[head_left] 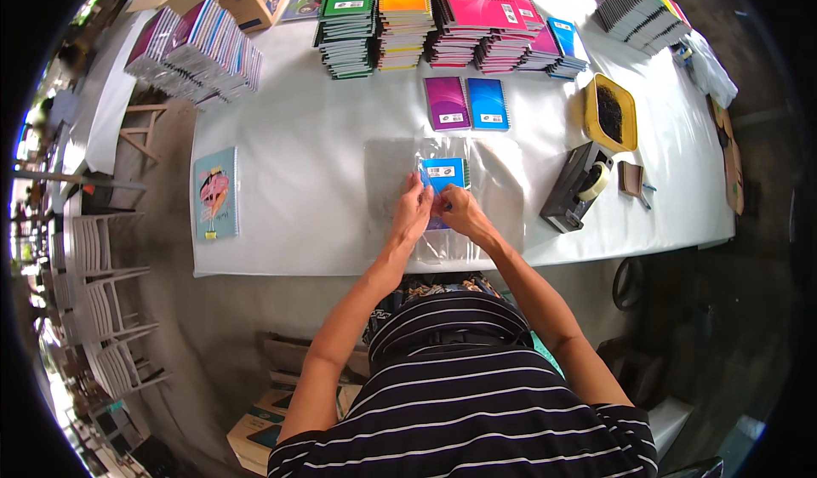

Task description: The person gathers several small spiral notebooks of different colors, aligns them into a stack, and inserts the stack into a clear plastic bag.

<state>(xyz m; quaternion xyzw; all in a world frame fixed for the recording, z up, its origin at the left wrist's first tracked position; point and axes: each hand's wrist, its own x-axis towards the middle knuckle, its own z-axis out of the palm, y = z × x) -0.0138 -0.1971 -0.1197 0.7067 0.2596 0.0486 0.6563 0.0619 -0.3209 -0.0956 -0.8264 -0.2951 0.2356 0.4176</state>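
A small blue spiral notebook point(446, 172) lies partly inside a clear plastic sleeve point(442, 244) on the white table point(298, 172). My left hand point(412, 208) grips the sleeve's left edge beside the notebook. My right hand point(462, 207) pinches the notebook's lower end together with the sleeve. Both hands nearly touch each other. Under them lies a stack of clear plastic sleeves point(502, 180). A purple notebook point(447, 103) and a blue notebook point(488, 104) lie side by side just beyond.
Stacks of coloured spiral notebooks point(400, 19) line the far edge, more at the left point(196, 48) and right point(642, 10). A black tape dispenser point(579, 187) and a yellow tub point(610, 112) stand to the right. A packed light-blue notebook point(215, 193) lies left. White folding chairs point(106, 299) stand at the left.
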